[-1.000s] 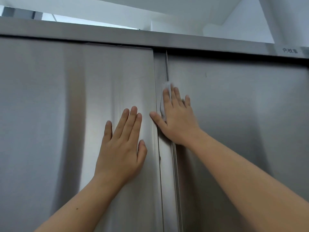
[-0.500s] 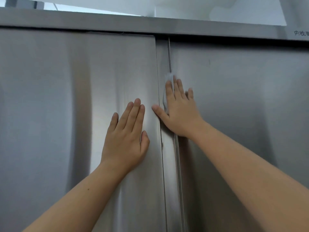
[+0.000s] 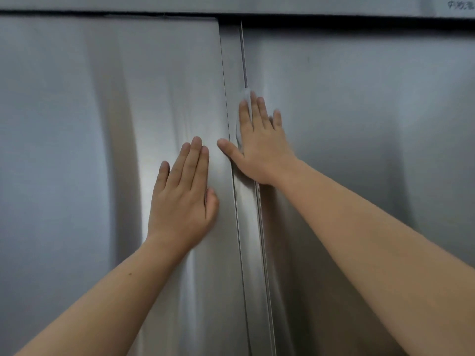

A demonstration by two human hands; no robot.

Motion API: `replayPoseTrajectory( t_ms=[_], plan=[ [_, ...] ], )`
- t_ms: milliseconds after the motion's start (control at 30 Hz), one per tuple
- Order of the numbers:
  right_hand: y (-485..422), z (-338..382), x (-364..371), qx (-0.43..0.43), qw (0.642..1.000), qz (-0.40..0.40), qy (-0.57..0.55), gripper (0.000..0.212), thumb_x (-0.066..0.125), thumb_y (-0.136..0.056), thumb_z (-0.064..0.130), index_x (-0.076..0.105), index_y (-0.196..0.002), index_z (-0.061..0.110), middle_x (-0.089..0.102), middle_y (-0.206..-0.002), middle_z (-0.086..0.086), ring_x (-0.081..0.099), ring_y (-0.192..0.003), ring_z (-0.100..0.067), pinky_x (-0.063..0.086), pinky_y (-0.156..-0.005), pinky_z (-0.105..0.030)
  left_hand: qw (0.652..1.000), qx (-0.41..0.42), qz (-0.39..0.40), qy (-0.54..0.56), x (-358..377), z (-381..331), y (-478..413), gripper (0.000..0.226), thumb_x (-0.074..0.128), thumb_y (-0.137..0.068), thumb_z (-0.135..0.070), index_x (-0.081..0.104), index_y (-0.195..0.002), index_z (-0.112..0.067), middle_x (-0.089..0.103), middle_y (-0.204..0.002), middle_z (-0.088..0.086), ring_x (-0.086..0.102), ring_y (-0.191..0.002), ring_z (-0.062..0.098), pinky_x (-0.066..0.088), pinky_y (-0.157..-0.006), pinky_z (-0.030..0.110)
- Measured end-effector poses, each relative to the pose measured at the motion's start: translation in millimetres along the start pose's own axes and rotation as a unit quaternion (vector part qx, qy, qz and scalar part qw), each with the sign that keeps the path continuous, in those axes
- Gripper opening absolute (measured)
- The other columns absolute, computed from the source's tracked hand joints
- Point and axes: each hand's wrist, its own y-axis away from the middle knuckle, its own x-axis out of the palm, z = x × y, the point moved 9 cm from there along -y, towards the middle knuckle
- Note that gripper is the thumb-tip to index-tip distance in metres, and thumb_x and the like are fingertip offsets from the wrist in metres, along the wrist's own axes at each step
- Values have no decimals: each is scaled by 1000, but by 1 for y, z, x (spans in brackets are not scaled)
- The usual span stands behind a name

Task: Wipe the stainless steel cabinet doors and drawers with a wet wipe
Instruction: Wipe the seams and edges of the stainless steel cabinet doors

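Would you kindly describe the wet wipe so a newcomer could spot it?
Two steel cabinet doors fill the view, with an upright strip between them. The right hand lies flat across that strip, above the left hand. The wet wipe is the pale cloth peeking out past its fingertips, the only soft thing on the metal.

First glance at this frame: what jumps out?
The left hand lies flat on the left door, middle of frame. Beside it, the right hand presses a white wipe against the edge of the right door, by the seam. A blurred label sits top right.
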Motion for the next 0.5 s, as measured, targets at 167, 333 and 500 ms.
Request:
replayPoseTrajectory(
  t_ms=[167,333,500],
  plan=[
    [50,9,20,-14,999,-1,-45,85,13,-88,62,-18,-144,5,-25,-151,-13,-24,-139,-22,-17,-110,-34,1000,6,-4,3,-2,-4,9,62,34,-84,-24,36,-141,1,32,-149,16,27,-137,25,15,-110,37],
    [90,13,39,-19,998,40,-33,86,6,-85,64,-24,-141,7,-37,-144,-11,-32,-136,-21,-20,-110,-34,1000,14,15,5,-2,-11,27,62,34,-86,-25,34,-141,3,29,-149,17,23,-138,26,11,-112,35],
    [56,8,26,-15,999,28,-14,83,16,-92,60,-19,-143,4,-27,-151,-14,-24,-139,-23,-18,-109,-34,1000,17,20,4,2,-12,35,64,34,-86,-25,29,-143,2,24,-151,18,18,-140,25,6,-114,35]
  ],
)
